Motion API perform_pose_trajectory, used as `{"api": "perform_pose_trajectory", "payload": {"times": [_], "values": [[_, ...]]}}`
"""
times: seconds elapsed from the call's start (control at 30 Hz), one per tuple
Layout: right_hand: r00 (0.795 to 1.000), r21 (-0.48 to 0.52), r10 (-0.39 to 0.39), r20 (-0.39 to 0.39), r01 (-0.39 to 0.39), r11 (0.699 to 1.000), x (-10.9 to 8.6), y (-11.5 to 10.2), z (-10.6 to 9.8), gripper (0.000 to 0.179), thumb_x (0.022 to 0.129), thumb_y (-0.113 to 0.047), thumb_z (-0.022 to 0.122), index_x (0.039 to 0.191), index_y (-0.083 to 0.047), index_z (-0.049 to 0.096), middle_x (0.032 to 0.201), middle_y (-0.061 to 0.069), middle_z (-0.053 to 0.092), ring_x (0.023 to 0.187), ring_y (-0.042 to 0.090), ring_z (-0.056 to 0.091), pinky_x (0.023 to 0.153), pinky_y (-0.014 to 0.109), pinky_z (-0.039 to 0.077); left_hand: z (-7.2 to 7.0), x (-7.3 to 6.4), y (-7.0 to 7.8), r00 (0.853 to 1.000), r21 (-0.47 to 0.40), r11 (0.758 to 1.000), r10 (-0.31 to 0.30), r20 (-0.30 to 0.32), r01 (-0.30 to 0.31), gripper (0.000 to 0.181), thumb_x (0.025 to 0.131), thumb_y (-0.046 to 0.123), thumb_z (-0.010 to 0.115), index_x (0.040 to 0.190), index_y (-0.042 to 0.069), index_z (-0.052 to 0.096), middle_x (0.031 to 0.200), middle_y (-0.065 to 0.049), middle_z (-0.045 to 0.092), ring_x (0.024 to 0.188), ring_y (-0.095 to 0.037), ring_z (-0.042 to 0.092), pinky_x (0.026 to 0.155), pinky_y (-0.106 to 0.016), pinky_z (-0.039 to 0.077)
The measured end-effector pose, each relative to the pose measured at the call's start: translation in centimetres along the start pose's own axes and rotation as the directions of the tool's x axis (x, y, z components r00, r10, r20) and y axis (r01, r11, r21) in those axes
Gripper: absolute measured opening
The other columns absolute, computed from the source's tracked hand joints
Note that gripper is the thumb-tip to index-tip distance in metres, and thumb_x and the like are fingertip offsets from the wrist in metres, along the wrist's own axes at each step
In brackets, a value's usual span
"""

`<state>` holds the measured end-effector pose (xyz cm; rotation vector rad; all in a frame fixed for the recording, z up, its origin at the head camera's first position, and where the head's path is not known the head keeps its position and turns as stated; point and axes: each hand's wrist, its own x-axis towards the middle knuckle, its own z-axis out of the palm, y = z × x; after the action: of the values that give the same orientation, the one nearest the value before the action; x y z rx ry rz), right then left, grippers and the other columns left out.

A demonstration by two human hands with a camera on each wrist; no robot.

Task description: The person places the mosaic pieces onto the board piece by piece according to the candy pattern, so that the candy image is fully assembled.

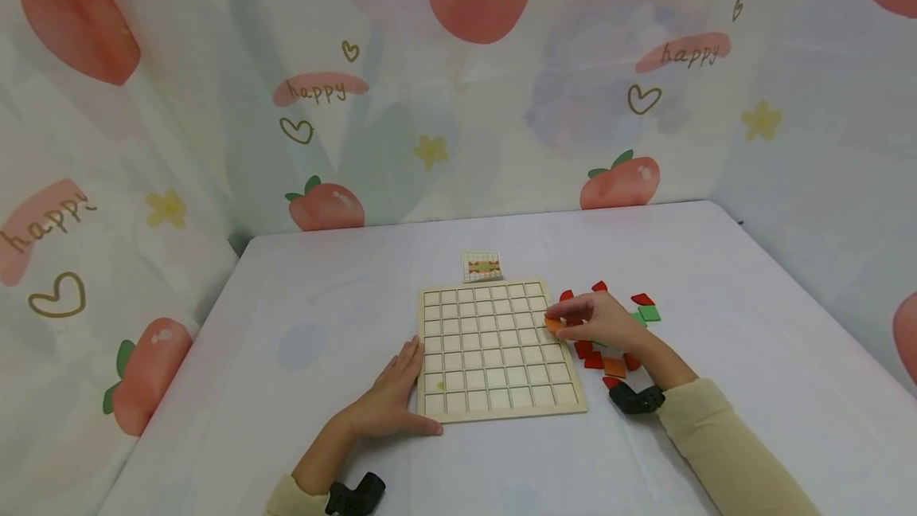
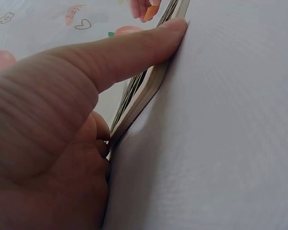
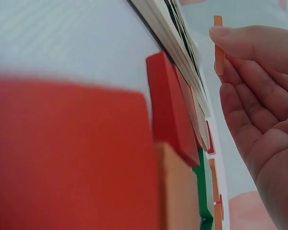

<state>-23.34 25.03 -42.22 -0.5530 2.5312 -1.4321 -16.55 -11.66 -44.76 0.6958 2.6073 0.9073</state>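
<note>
A square wooden grid board lies flat on the table. My left hand rests at its near left corner, fingers straight along the left side and thumb by the front edge. In the left wrist view, the thumb lies against the board's wooden rim. Over the board's right edge, my right hand pinches an orange tile between thumb and fingers. The right wrist view shows this thin orange tile edge-on, held above the board's level. Bare cells show across the grid.
Right of the board lie several loose tiles: red ones, an orange square and a green square, some partly behind my right hand. A small pattern card stands behind the board. White cloth covers the table.
</note>
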Motion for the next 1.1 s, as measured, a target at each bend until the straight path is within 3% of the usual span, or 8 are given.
{"api": "perform_pose_trajectory", "payload": {"times": [0.27, 0.63, 1.1], "values": [[0.999, 0.001, 0.025, 0.029, -0.025, 1.0, 0.31, 0.17, 0.38, 0.037, 0.076, -0.016, 0.077, 0.109, -0.004, 0.068, 0.106, 0.007, 0.065, 0.095, 0.02, 0.059, 0.075, 0.026, 0.051, 0.06, 0.03, -0.1, 1.0, 0.003, 1.0, 0.01, -0.001, -0.01, 0.124, 0.064, 0.057, 0.075, 0.146, -0.001, 0.001, 0.152, -0.013, -0.004, 0.138, -0.023, -0.005, 0.109, -0.043, 0.003], [0.995, -0.022, -0.011, 0.101, 0.014, 1.0, 0.65, -0.08, 0.46, 0.038, 0.077, -0.013, 0.075, 0.111, -0.001, 0.066, 0.107, 0.01, 0.065, 0.098, 0.025, 0.058, 0.078, 0.024, 0.049, 0.02, -0.02, -0.06, 1.0, 0.01, 1.0, 0.011, -0.007, -0.01, 0.123, 0.064, 0.056, 0.075, 0.146, -0.001, 0.002, 0.152, -0.014, -0.003, 0.138, -0.023, -0.004, 0.109, -0.043, 0.003], [0.995, 0.005, -0.012, 0.101, 0.011, 1.0, 0.76, -0.11, 0.77, 0.034, 0.077, -0.008, 0.074, 0.109, -0.001, 0.066, 0.105, 0.01, 0.065, 0.096, 0.024, 0.056, 0.078, 0.028, 0.048, -0.01, -0.06, 0.05, 1.0, 0.008, 1.0, 0.025, -0.014, -0.025, 0.122, 0.065, 0.055, 0.075, 0.145, -0.003, 0.004, 0.152, -0.016, -0.002, 0.138, -0.026, -0.003, 0.109, -0.045, 0.005]]}}
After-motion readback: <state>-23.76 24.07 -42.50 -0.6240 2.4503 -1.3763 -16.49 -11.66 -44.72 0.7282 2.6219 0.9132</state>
